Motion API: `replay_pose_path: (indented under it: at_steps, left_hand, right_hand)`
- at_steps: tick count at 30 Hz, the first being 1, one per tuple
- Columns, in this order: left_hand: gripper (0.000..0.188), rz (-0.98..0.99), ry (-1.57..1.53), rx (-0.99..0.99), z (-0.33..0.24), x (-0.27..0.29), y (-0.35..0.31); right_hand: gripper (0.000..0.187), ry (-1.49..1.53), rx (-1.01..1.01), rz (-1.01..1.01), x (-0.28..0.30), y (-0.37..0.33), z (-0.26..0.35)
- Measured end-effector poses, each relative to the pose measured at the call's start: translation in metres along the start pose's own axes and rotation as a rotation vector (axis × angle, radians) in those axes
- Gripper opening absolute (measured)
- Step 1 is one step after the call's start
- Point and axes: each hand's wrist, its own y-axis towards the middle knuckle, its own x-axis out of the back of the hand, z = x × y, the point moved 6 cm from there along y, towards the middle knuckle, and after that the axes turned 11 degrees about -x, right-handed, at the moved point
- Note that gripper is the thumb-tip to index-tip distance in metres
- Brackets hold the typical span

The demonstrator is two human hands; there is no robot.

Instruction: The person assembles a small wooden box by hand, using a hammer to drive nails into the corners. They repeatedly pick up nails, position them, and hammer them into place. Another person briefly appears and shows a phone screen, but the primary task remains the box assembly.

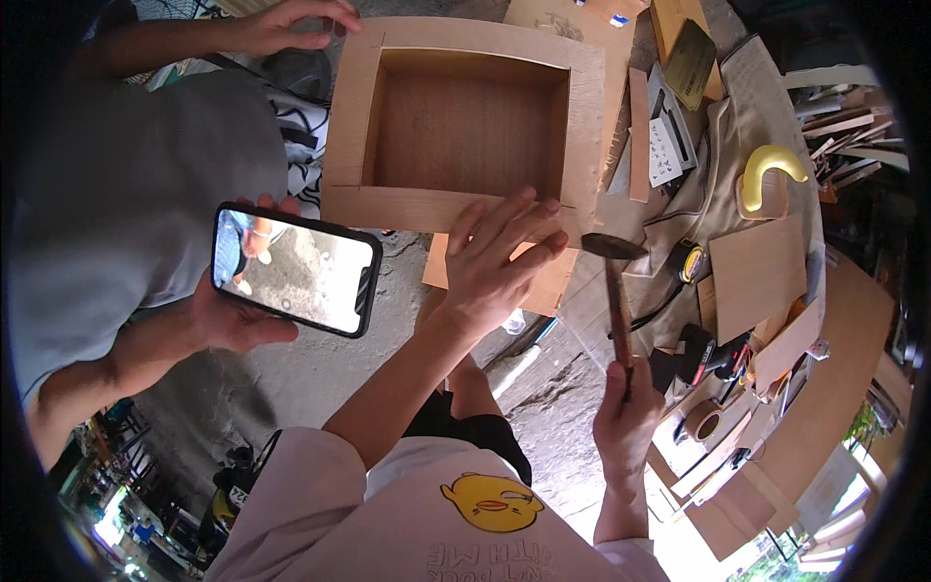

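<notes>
Head view shows our right hand (626,422) wrapped tight around the handle of a hammer (617,291). We hold the hammer almost straight up and down, with its dark head at the top, lying sideways next to the near right corner of a wooden box frame (465,209). Our left hand (495,262) lies flat and open on the frame's near edge. Beside us, another person's hand (228,320) holds a phone (296,269).
</notes>
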Motion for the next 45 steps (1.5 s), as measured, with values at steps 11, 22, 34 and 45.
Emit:
replay_pose_path:
  at_steps: [11,22,34,45]
  left_hand:
    - [0.024,0.006,-0.011,0.022,-0.003,0.004,0.000]
    - [0.023,-0.004,0.004,-0.019,-0.003,0.006,0.005]
    - [0.070,0.667,-0.167,-0.225,-0.065,0.128,0.004]
    - [0.092,1.191,0.096,-0.268,0.025,0.178,0.097]
  right_hand:
    - [0.022,0.202,0.033,-0.249,0.015,-0.016,0.011]
    - [0.019,-0.069,0.077,-0.185,0.000,-0.006,0.013]
    - [0.025,-0.218,-0.047,-0.538,-0.053,0.044,-0.137]
    - [0.023,0.302,0.277,-0.230,-0.052,0.000,0.006]
